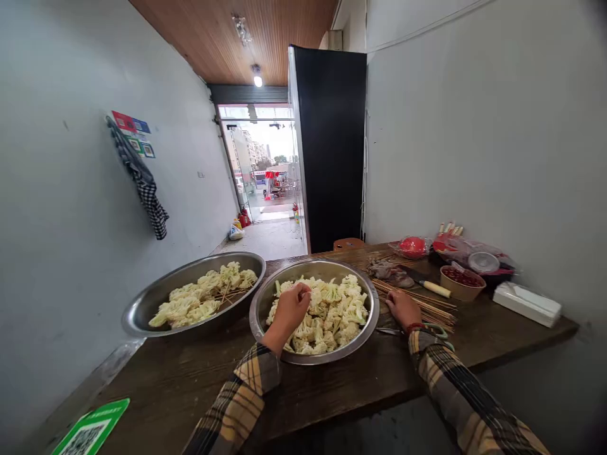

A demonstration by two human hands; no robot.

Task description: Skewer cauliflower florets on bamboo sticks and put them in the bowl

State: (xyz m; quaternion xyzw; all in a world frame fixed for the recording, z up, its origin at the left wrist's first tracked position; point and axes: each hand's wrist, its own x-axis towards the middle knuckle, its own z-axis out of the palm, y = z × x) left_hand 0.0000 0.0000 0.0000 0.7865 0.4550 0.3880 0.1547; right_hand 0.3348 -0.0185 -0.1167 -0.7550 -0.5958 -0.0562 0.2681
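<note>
Just outside bowl rim: right hand, skewers.

Tan, black and grey plaid patterns your long fabric sleeves, with a thin red bracelet at your right wrist. Creamy white cauliflower florets, tinged pale green, contrast with your round silver metal basin, slim golden-tan wooden skewers and dark brown wooden tabletop. Across from you, a hanging black-and-white checked cloth appears bluish-grey higher up, though distance blurs it.
</note>
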